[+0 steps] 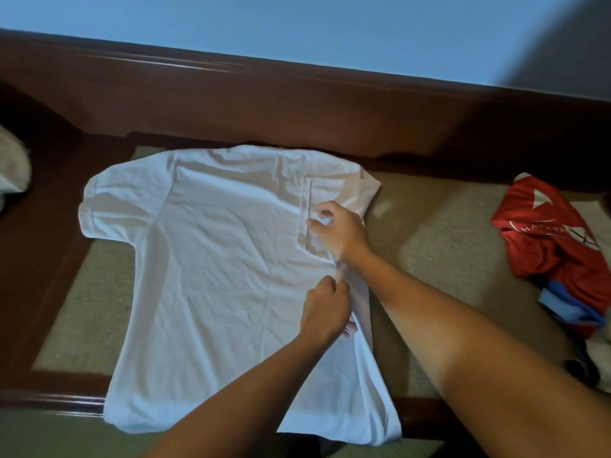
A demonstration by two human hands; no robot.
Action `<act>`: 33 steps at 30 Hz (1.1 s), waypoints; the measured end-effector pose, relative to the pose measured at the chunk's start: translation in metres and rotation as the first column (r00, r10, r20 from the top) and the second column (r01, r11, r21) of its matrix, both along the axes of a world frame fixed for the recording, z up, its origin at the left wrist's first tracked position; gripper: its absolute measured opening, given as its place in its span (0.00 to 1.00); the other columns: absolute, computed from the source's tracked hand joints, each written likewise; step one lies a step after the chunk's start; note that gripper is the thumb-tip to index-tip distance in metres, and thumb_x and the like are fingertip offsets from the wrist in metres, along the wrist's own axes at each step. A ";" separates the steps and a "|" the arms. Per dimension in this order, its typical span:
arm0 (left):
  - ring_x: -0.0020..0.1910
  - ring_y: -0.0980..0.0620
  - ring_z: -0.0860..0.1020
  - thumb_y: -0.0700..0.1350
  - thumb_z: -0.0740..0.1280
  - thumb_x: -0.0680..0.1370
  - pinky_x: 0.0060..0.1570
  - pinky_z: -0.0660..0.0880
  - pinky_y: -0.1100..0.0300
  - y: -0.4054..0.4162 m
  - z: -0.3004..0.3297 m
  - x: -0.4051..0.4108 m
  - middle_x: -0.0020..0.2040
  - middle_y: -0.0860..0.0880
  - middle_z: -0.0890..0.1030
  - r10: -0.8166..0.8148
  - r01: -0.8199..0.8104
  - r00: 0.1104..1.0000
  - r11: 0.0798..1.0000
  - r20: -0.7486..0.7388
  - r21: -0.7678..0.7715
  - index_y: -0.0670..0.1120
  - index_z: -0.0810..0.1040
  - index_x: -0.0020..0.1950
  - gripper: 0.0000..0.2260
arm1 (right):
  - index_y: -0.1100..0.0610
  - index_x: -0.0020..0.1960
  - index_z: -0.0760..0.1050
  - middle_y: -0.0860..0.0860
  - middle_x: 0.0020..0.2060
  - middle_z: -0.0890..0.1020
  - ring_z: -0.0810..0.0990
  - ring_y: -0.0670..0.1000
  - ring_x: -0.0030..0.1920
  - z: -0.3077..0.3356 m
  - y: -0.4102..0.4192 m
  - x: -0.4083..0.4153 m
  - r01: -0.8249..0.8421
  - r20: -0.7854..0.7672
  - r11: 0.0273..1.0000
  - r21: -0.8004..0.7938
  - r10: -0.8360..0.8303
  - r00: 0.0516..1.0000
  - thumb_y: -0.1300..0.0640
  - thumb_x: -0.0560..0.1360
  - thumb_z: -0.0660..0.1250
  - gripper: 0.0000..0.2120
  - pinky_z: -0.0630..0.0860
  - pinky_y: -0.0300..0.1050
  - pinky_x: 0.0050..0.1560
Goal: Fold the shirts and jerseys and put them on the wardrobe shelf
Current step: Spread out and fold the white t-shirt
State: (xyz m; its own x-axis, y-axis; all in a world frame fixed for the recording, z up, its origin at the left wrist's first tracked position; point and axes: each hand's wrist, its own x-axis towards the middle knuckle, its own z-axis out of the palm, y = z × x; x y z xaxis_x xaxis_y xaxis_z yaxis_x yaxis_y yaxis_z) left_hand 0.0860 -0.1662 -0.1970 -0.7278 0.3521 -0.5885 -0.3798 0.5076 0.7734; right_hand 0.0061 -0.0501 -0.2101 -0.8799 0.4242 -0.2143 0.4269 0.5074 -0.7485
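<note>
A white short-sleeved shirt lies spread flat on a beige padded bench, collar end away from me. Its right sleeve is folded inward over the body. My right hand pinches the edge of that folded sleeve near the shoulder. Just below it, my left hand grips the folded right side edge of the shirt with curled fingers. The left sleeve lies spread out at the far left.
A crumpled red jersey with white print lies at the right over blue cloth. The bench has a dark wooden frame against a blue wall. Pale fabric shows at the left edge. Beige cushion lies bare between shirt and jersey.
</note>
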 end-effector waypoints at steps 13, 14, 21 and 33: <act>0.31 0.48 0.85 0.47 0.69 0.76 0.29 0.81 0.57 -0.024 0.002 0.014 0.33 0.42 0.84 -0.216 0.224 0.964 0.974 0.152 -0.036 0.38 0.80 0.44 0.11 | 0.53 0.51 0.79 0.51 0.47 0.84 0.81 0.56 0.47 -0.011 -0.064 0.204 0.368 -0.011 0.896 0.250 -0.377 0.926 0.54 0.79 0.66 0.05 0.69 0.43 0.42; 0.30 0.48 0.85 0.48 0.70 0.76 0.27 0.80 0.58 -0.026 0.000 0.018 0.32 0.43 0.84 -0.242 0.252 0.958 0.967 0.152 -0.045 0.38 0.80 0.44 0.12 | 0.53 0.51 0.79 0.51 0.46 0.84 0.80 0.55 0.47 -0.011 -0.069 0.212 0.359 -0.011 0.896 0.262 -0.369 0.929 0.53 0.79 0.67 0.05 0.69 0.42 0.42; 0.29 0.47 0.84 0.44 0.70 0.77 0.30 0.83 0.53 -0.021 -0.014 0.042 0.32 0.44 0.84 -0.310 0.315 0.948 0.947 0.073 -0.067 0.38 0.83 0.43 0.10 | 0.53 0.48 0.77 0.51 0.43 0.81 0.78 0.53 0.45 -0.013 -0.086 0.268 0.267 0.178 0.879 0.395 -0.359 0.916 0.42 0.78 0.66 0.13 0.75 0.47 0.48; 0.30 0.47 0.84 0.47 0.69 0.74 0.39 0.83 0.52 -0.057 -0.004 0.091 0.30 0.44 0.83 -0.405 0.376 0.906 0.904 -0.124 -0.202 0.41 0.78 0.36 0.11 | 0.53 0.54 0.76 0.52 0.43 0.86 0.84 0.61 0.45 0.003 -0.134 0.305 0.199 0.030 0.892 0.405 -0.231 0.973 0.48 0.77 0.69 0.10 0.77 0.51 0.43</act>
State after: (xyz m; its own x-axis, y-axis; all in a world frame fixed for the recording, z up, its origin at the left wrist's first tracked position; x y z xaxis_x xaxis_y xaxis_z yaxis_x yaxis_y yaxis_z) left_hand 0.1765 -0.2233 -0.2009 -0.6410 0.5322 -0.5531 -0.0035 0.7186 0.6955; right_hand 0.3109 -0.1844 -0.2071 -0.7456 0.6645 -0.0502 0.6061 0.6448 -0.4656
